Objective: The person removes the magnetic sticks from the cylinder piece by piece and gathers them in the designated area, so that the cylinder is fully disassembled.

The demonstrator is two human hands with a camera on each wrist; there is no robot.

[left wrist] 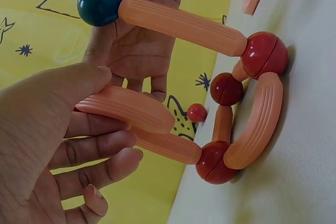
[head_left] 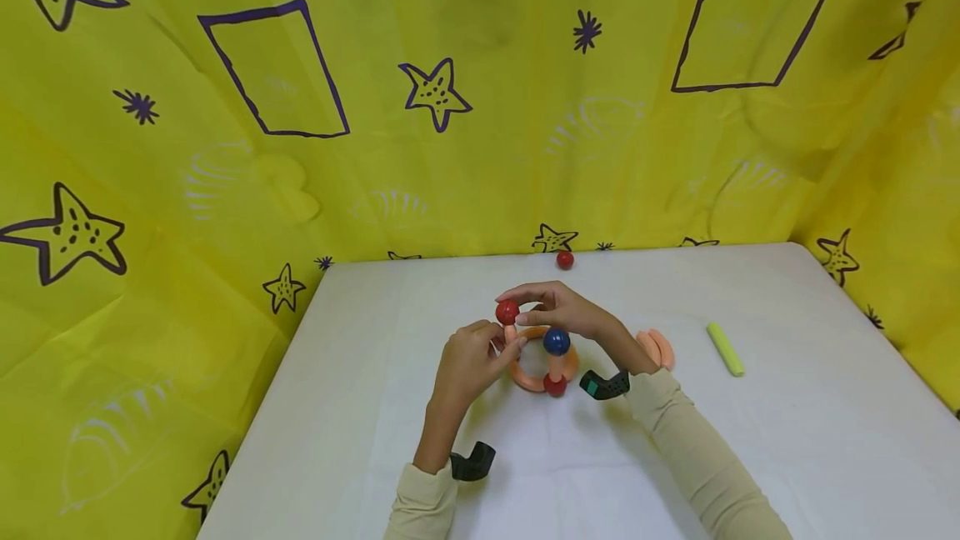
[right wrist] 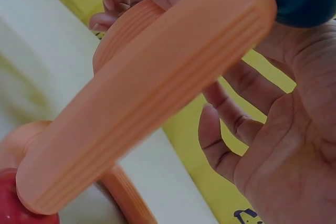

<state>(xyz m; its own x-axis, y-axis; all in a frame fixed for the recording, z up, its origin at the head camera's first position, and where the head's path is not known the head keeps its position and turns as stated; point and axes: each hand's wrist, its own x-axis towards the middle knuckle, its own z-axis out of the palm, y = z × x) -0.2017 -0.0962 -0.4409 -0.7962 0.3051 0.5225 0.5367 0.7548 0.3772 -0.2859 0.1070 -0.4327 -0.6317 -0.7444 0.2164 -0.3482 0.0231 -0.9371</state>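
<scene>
On the white table a ring of curved orange sticks and red balls carries two raised orange sticks. One, a straight stick, runs from a red ball to a blue ball. The other upright stick has a red ball at its top. My right hand pinches that top ball between thumb and fingers. Beside it, my left hand holds a curved orange stick between thumb and index finger, its other fingers loosely bent. In the left wrist view the top ball is hidden.
A loose red ball lies near the table's back edge. To the right, by my right forearm, are two curved orange sticks and a green stick. A yellow patterned sheet hangs behind the table.
</scene>
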